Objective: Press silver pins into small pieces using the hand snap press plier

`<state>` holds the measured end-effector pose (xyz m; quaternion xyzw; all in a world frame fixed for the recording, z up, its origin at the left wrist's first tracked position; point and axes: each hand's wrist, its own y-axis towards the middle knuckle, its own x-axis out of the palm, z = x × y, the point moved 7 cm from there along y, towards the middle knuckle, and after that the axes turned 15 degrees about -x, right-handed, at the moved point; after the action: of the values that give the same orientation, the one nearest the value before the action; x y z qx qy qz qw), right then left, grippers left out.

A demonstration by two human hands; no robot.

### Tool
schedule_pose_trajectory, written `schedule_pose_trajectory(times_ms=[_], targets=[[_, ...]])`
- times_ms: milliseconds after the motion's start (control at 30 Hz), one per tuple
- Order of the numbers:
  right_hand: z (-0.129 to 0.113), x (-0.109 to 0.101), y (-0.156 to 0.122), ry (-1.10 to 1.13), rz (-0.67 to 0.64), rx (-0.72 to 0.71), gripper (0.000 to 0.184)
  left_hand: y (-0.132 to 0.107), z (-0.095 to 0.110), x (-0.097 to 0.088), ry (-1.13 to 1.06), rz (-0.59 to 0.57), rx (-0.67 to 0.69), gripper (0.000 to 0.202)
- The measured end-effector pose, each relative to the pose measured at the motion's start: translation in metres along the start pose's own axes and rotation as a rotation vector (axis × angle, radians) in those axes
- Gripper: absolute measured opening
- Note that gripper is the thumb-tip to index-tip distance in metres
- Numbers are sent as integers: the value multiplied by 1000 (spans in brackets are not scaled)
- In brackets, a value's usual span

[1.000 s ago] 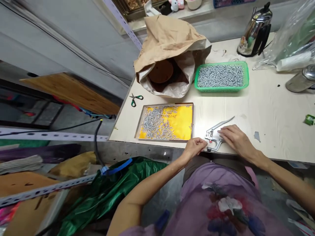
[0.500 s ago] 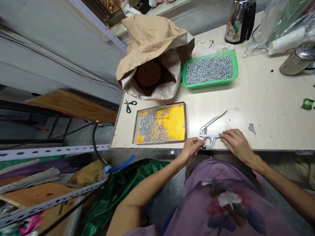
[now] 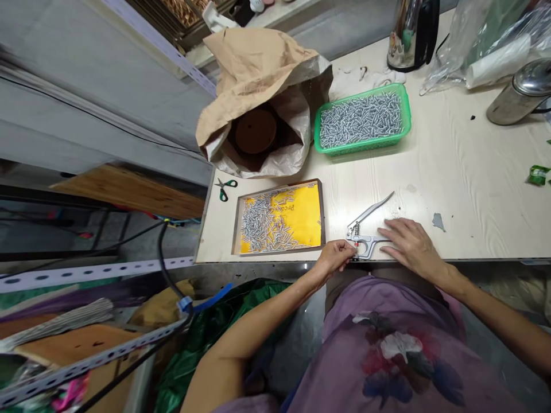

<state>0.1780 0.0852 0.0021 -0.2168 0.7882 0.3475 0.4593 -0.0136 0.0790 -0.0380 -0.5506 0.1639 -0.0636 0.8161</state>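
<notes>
A pair of grey metal snap pliers [image 3: 367, 241] lies at the table's front edge, its upper handle raised and a small coil spring near the jaws. My left hand [image 3: 335, 256] is closed in a pinch at the jaws, beside a small red spot; what its fingertips hold is too small to make out. My right hand [image 3: 412, 245] lies with fingers apart around the end of the lower handle, not closed on it. Left of the pliers, a shallow tray [image 3: 322, 217] with a yellow bottom holds many small silver spring-like pieces [image 3: 260, 221].
Behind stands a green basket [image 3: 365, 148] full of similar silver pieces. An open paper sack [image 3: 262, 63] sits at the back left, with scissors [image 3: 222, 189] in front. A kettle [image 3: 413, 34], a metal canister [image 3: 519, 94] and plastic bags [image 3: 499, 63] occupy the back right.
My right hand's fingers have spread and come off the lower handle. My left hand keeps its pinch at the jaws. The view has shifted slightly.
</notes>
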Motion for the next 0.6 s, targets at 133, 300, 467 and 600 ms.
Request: schedule_pose_trajectory(times_ms=[133, 300, 467, 600], targets=[[19, 3, 15, -36, -148, -86, 87, 1, 0, 0, -10, 6, 12, 22], [42, 12, 35, -56, -271, -154, 108, 0, -2, 1, -17, 21, 21, 23], [46, 15, 46, -96, -369, -138, 99, 2, -1, 1, 0, 20, 28, 23], [39, 9, 48, -115, -385, -157, 76, 0, -2, -3, 137, 82, 40, 20]])
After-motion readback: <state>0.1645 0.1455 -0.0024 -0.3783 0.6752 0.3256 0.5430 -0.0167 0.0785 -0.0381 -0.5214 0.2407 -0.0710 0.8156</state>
